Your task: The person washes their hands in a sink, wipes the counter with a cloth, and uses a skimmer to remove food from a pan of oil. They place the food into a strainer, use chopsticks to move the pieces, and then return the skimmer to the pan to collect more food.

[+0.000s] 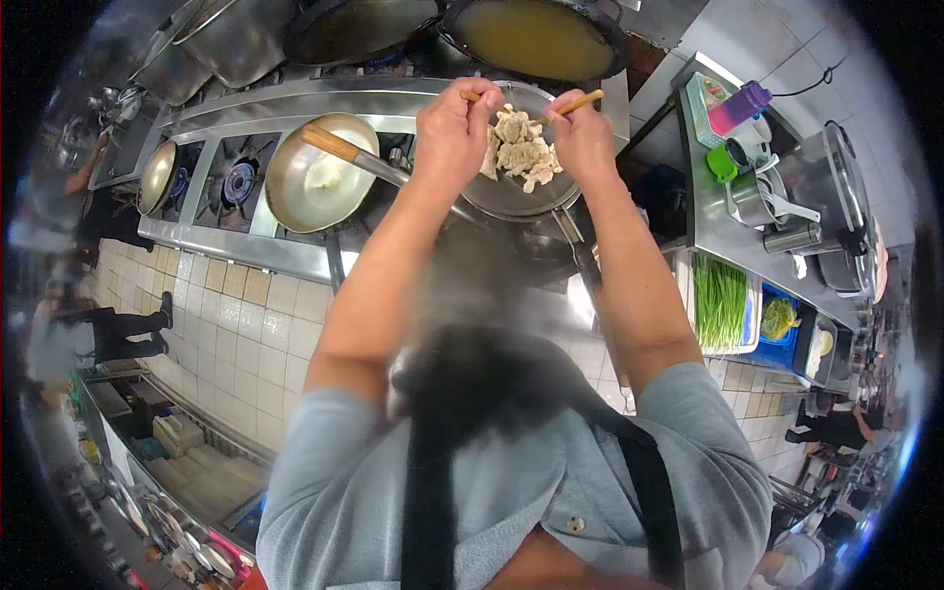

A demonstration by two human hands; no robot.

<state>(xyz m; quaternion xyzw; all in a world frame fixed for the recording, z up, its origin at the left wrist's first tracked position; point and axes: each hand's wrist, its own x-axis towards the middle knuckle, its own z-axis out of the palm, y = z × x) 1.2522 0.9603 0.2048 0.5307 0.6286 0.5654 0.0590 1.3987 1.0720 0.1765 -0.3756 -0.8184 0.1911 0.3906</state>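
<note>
Pale cooked pieces of food (521, 149) lie heaped in a round strainer or pan (511, 202) over the stove. At its left rim my left hand (455, 133) is closed around a thin wooden stick, whose end shows between the fingers. Across the heap, my right hand (582, 138) pinches another wooden stick (580, 101), slanting up to the right. Left of my left hand, a metal pan (320, 202) with a wooden handle (329, 143) rests on the burners. What lies under the strainer is partly hidden.
Two large woks, one with yellowish liquid (531, 39), stand behind. A smaller pan (157, 179) sits far left beside a lit burner (239, 182). The right counter (708, 197) holds a green cup (723, 160) and pots. Green stalks (720, 305) fill a bin. People stand left and right.
</note>
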